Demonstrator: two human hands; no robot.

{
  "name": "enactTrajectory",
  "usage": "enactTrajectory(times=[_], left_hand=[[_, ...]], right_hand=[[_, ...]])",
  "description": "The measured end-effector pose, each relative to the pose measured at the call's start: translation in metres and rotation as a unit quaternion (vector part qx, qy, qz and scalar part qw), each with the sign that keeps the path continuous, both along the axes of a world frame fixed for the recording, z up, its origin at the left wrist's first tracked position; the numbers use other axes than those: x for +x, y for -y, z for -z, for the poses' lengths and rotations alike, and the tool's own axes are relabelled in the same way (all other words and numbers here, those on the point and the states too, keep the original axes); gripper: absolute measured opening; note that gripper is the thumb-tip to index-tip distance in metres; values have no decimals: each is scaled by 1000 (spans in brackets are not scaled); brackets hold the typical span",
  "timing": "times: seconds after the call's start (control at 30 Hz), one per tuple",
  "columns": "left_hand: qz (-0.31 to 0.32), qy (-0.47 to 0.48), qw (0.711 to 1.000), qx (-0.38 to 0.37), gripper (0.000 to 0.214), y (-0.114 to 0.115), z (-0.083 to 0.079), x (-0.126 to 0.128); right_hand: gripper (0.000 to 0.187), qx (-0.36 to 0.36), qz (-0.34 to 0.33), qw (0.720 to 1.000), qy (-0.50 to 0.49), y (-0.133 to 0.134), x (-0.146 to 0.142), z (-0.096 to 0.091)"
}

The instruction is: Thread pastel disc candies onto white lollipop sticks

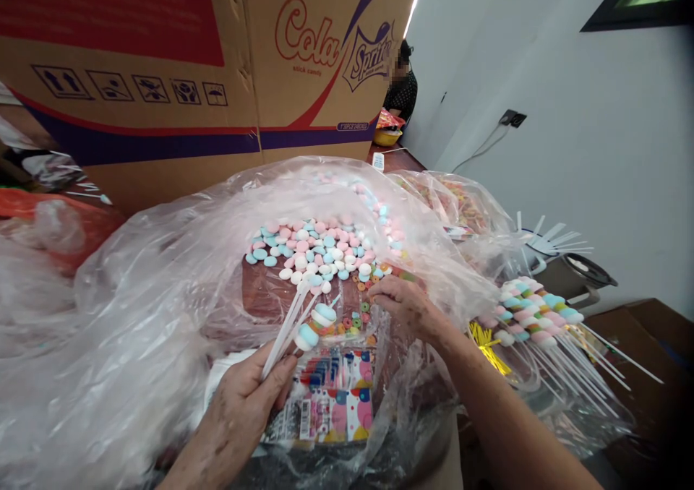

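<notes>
My left hand (243,396) is closed round several white plastic sticks (287,324). One of the sticks carries blue and white marshmallows (314,325), threaded near its tip. Over the small coloured ring candies (355,324) at the right side of the pile is my right hand (404,306), palm down. Its fingertips are bunched together, and whatever they may pinch is hidden. Beyond both hands, pink, white and blue marshmallow pieces (319,248) lie heaped inside a large clear plastic bag (163,259). Below the hands are printed candy wrappers (336,403).
Finished marshmallow skewers (539,309) lie at the right, beside gold twist ties (489,349). Behind them are a grey pitcher (575,277) and white sticks (553,241). A tall cardboard box (189,114) blocks the back. A person (402,92) sits beyond it.
</notes>
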State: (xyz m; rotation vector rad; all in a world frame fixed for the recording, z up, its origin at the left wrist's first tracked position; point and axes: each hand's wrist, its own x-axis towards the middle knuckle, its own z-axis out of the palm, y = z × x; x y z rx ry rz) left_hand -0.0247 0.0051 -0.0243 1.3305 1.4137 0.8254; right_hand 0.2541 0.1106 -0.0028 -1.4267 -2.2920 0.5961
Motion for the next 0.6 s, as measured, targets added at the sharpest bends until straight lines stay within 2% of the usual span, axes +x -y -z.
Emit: enactTrajectory(times=[0.3, 0.43, 0.53, 0.6], left_hand=[[-2, 11, 1000, -15, 37, 0, 2, 0], [6, 4, 1000, -21, 37, 1, -1, -1], [7, -17, 1000, -16, 45, 3, -6, 1], [10, -27, 1000, -11, 49, 4, -12, 5]], right_hand=[[23, -14, -36, 995, 93, 0, -16, 8], [15, 0, 2, 994, 108, 5, -15, 13], [10, -10, 66, 997, 25, 15, -20, 14], [6, -43, 113, 987, -109, 22, -25, 13]])
